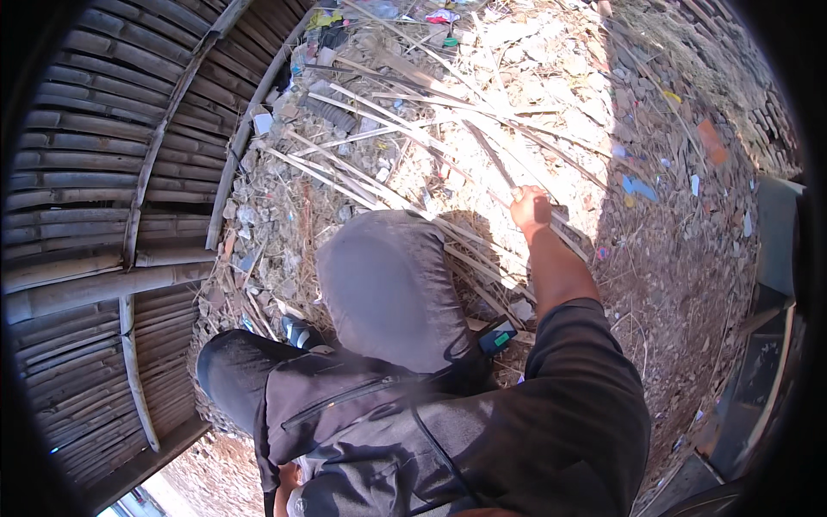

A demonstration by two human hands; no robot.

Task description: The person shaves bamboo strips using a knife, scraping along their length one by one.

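Observation:
My right hand [530,207] reaches forward, its fingers closed round the near end of a wooden stick [489,155], at the edge of the sunlit patch. Long pale wooden strips [370,185] lie crisscrossed on the ground in front of my knees, some passing close under that hand. Only a bit of skin of my left hand [290,476] shows, low beside my body under the dark sleeve. Its fingers are hidden.
A bamboo-slat wall [95,155] rises on the left. Stony ground [663,284] with scattered litter spreads around. A ribbed grey piece [332,112] lies among the strips. A small dark device [497,339] with a green screen is beside my knee. Dark panels [762,362] stand at the right.

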